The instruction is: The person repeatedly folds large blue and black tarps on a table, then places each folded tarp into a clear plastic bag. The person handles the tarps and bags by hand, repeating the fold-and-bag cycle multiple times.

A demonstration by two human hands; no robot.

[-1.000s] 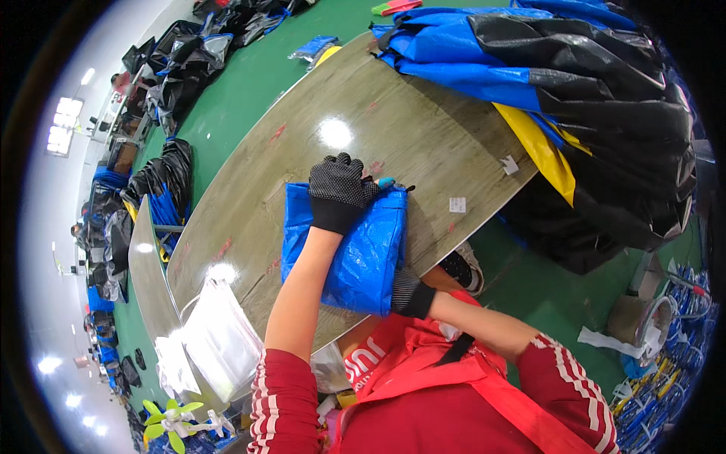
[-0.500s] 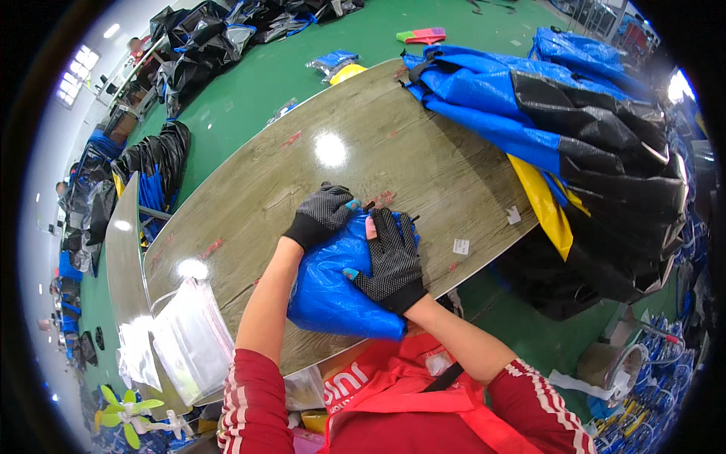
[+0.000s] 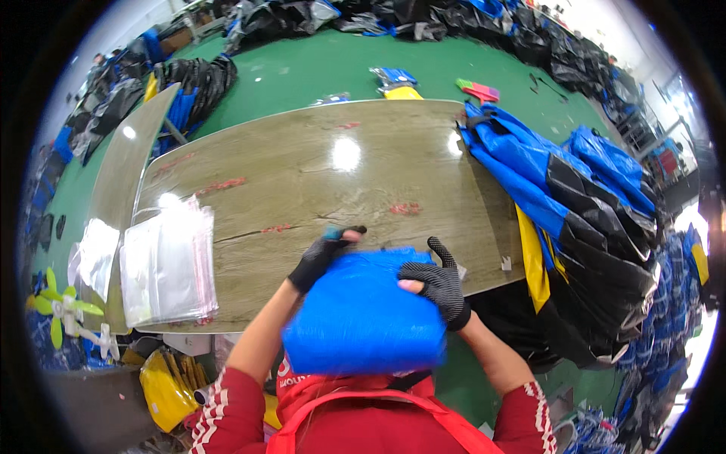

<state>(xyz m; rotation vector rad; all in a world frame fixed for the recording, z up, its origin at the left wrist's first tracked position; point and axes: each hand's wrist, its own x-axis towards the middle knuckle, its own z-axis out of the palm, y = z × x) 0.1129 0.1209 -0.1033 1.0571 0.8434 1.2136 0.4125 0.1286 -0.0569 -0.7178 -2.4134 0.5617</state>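
The wooden table fills the middle of the view, its pale grain catching a bright glare, with the green floor beyond it. Along its right end lies a heap of blue and black garments, some with yellow showing. On the left near corner sits a stack of clear plastic bags.

The folded blue bundle is held up off the table's near edge, close to the person's chest and between both hands. It looks like thin, shiny waterproof fabric: light, soft and without stiffness, likely to sag or slide open if held by one edge only. The surface seems slippery, so it probably handles best pinched at the two upper corners or pressed flat from both sides, as the hands sit now.

The left hand, in a black glove, grips the bundle's upper left corner; its fingers are curled closed over the edge, with a bare fingertip showing. The right hand, also in a black glove, rests against the upper right corner with fingers partly spread, the thumb pressed on the fabric and one finger raised clear. Both hands touch the bundle; neither touches the table.
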